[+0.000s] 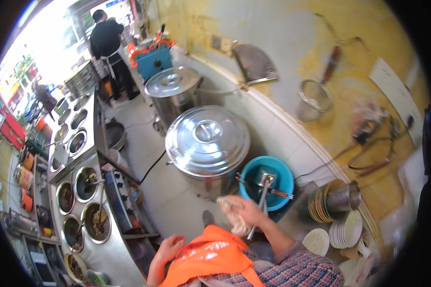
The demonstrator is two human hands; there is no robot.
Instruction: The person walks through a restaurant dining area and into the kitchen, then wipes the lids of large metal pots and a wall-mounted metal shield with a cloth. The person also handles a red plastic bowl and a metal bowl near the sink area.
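Observation:
My right hand (250,211) grips a crumpled beige cloth (235,217) in front of my orange apron (208,256). Just beyond that hand stands a turquoise plastic basin (286,170) holding a metal pot or ladle (265,176) and other long-handled utensils. One long pale handle leans out of the basin toward me, passing close by the cloth. To the left of the apron, my left hand (170,246) hangs with loosely bent fingers, and nothing shows in it. A large lidded steel stockpot (208,138) stands ahead of both hands.
At left runs a steel counter (124,256) with several inset food pots (97,219). A second lidded stockpot (174,82) stands farther off, near a person (107,43) in dark clothes. Stacked plates (346,229) and bowls (321,206) sit at right. A strainer (314,98) hangs on the wall.

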